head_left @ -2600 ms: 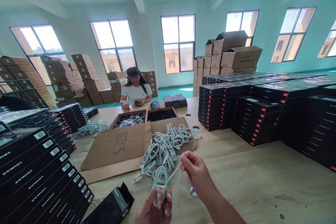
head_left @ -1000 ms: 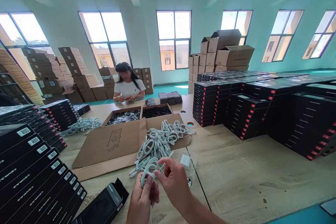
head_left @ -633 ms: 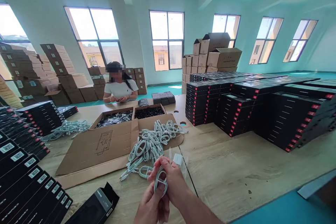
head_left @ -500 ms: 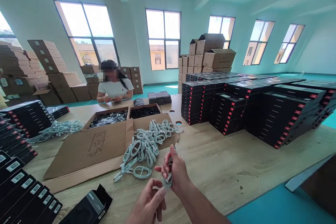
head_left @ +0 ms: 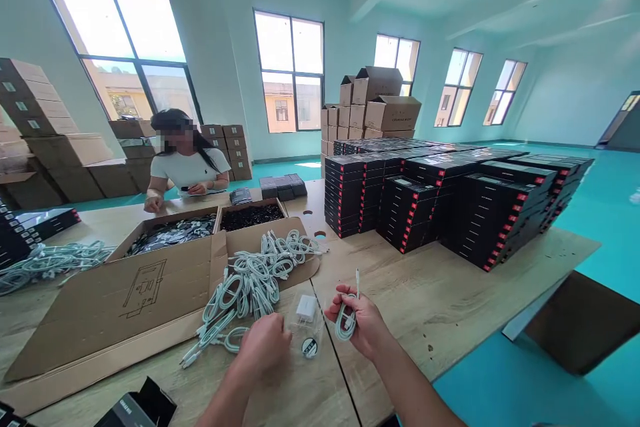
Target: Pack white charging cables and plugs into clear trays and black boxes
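In the head view my right hand (head_left: 364, 320) is closed on a coiled white cable (head_left: 345, 325), one plug end sticking up above the fingers. My left hand (head_left: 267, 340) is low over the table, back up and fingers curled under. What it may hold is hidden. Right beside its fingertips lies a clear plastic bag (head_left: 296, 337) with a white plug-in charger (head_left: 306, 309) and a round black-and-white piece (head_left: 309, 347). Behind my left hand spreads a pile of coiled white cables (head_left: 253, 273), partly on a cardboard flap (head_left: 145, 300).
Two cardboard trays hold flat shiny packets (head_left: 173, 235) and small black pieces (head_left: 250, 215). Stacks of black boxes (head_left: 480, 220) stand to the right. An open black box (head_left: 135, 407) lies at lower left. Across the table sits a person (head_left: 190, 167) in a white shirt.
My hands have parted: the right has moved right with the cable, the left leftward toward the cable pile. The bag with the charger now shows between them. The view has turned right.
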The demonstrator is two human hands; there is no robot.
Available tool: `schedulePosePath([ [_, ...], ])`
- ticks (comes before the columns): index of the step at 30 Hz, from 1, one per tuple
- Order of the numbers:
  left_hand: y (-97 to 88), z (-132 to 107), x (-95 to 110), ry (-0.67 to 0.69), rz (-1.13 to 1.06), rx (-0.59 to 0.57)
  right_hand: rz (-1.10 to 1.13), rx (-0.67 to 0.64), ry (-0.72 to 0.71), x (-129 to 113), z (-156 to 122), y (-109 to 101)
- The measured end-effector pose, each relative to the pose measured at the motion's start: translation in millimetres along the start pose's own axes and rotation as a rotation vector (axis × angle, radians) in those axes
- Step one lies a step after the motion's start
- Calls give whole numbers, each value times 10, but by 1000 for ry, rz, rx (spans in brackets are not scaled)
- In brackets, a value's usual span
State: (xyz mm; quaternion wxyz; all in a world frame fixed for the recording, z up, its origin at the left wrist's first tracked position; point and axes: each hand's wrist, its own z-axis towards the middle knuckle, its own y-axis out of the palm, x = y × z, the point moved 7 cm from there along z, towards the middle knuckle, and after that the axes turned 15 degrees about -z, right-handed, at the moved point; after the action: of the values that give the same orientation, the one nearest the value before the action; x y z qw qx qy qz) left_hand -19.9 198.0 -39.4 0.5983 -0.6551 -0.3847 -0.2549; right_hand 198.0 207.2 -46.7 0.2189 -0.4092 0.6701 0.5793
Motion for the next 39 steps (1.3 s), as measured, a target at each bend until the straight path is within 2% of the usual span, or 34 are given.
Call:
schedulePosePath([
  [4,118,-73,25,1,-228,48,-2,83,-135,19,45,-1],
  [7,226,-301,29,-12,-491,115,-122,83,-310,13,44,188],
  [10,296,-584,40,-8,-750,179,-377,100,-469,85,-26,427],
  [12,309,-734,1,-25,-1057,195,-596,113,-563,182,-111,572],
  [14,300,-825,-72,-43,-1407,167,-804,81,-632,321,-207,703],
  [16,245,-872,-171,-46,-1612,120,-961,8,-669,474,-294,805],
  [18,153,-905,-317,-61,-1636,130,-1078,-98,-669,611,-357,878],
  [20,47,-946,-468,-84,-1574,199,-1152,-264,-603,732,-380,929],
  [23,-51,-1016,-576,-88,-1507,247,-1044,-591,-344,867,-364,945],
  [25,-62,-1051,-584,-74,-1506,232,-858,-697,-144,872,-322,910],
  [27,-48,-1066,-585,-59,-1507,211,-752,-679,-43,818,-252,868],
  [31,-6,-1051,-600,-25,-1500,171,-771,-627,-48,745,-226,898],
  [33,-6,-1043,-597,2,-1487,173,-841,-588,-106,741,-283,953],
  [36,-21,-1047,-569,22,-1462,208,-1042,-446,-283,712,-377,1029],
  [39,-66,-1075,-561,8,-1427,335,-1037,-342,-373,690,-403,1054],
])
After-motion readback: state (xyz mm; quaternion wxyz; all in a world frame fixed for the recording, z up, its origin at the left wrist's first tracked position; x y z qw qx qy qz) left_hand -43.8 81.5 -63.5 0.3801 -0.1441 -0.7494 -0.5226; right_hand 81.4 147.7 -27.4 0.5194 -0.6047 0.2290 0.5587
